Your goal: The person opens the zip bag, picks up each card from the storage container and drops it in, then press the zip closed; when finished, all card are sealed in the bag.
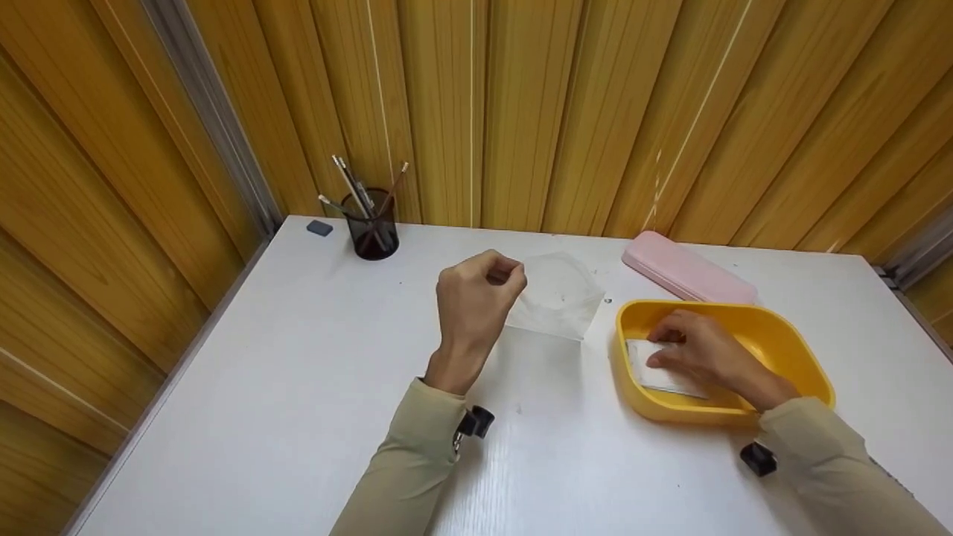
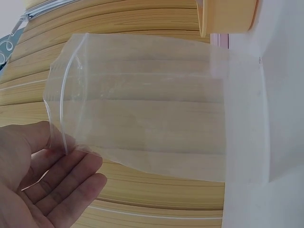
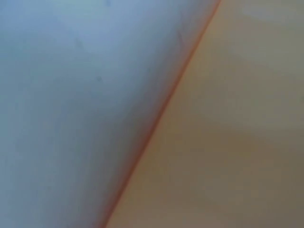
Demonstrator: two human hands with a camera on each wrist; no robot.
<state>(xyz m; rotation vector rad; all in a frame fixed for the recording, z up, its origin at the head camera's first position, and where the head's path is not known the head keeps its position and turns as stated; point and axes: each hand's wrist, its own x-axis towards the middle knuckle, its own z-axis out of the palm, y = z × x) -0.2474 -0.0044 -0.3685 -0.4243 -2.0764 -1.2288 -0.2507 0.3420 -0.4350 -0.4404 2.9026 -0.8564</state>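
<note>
Head view: left fingers [image 1: 512, 281] pinch clear bag [image 1: 558, 298]; right fingers [image 1: 674, 322], grip unclear, at white packet [image 1: 655, 374].

Left hand [image 1: 474, 301] raised, fingers [image 2: 88, 192] pinched; right hand [image 1: 703, 348] lower, fingers bent

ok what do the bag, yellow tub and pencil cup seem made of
Bag: thin clear plastic film, slightly glossy; the wall shows through. Yellow tub: probably smooth moulded plastic, from its rounded corners and soft sheen. Pencil cup: dark mesh or tinted plastic; see-through sides.
</note>
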